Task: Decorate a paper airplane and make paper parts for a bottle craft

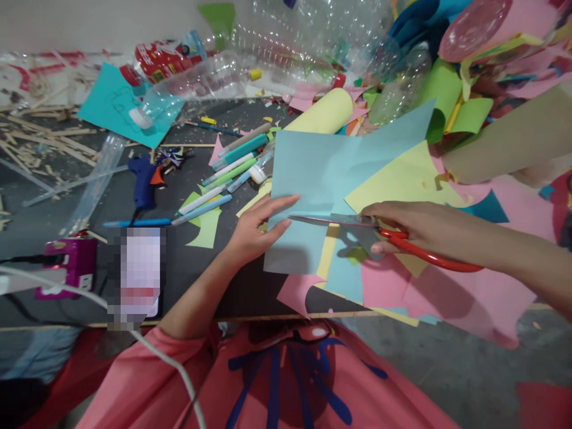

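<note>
A large light blue paper sheet (313,164) is spread over other coloured paper near the table's middle. At its left edge my left hand (261,229) pinches the sheet between thumb and fingers. My right hand (397,229) grips red-handled scissors (429,256) from the right, with the blades pointing left across the sheet. The blade tips lie close to my left thumb, and the sheet appears slit along the blades. Yellow paper (402,179) lies beside the blue sheet, under and behind the scissors. Part of my right hand's fingers is hidden behind the handles.
Markers (236,161), a blue glue gun (143,182) and a phone (139,268) lie to the left. Clear plastic bottles (201,77) crowd the back. Wooden sticks (40,137) are scattered at far left. A white cable (165,357) crosses the front edge. Pink scraps (469,298) cover the right.
</note>
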{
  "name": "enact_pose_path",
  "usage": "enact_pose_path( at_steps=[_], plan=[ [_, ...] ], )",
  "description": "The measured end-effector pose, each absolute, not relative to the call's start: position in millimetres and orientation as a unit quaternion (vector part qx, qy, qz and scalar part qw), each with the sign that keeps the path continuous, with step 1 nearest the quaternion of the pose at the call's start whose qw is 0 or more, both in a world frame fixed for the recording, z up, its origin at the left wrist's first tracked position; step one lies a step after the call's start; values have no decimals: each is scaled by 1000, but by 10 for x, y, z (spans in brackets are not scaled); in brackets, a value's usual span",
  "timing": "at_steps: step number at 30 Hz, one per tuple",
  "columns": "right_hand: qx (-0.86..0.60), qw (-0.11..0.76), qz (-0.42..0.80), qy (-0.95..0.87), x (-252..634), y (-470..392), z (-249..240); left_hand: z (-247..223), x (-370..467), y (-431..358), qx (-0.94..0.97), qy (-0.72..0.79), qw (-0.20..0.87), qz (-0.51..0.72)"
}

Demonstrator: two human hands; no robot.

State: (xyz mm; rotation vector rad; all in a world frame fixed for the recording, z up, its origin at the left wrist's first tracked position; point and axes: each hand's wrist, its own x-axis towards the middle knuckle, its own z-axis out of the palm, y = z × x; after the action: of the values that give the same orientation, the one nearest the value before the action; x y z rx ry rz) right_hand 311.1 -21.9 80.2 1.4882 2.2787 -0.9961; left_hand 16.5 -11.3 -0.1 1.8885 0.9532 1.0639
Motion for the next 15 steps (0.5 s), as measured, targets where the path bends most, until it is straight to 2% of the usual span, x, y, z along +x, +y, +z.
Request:
enact_pose_path(
  at_steps=[6,15],
  plan=[
    [504,108,-340,786,3107,-210,820,-6,159,-118,739,380,381,406],
    [505,131,-336,784,3081,-203,875,-41,159,-123,733,399,397,382]
  ],
)
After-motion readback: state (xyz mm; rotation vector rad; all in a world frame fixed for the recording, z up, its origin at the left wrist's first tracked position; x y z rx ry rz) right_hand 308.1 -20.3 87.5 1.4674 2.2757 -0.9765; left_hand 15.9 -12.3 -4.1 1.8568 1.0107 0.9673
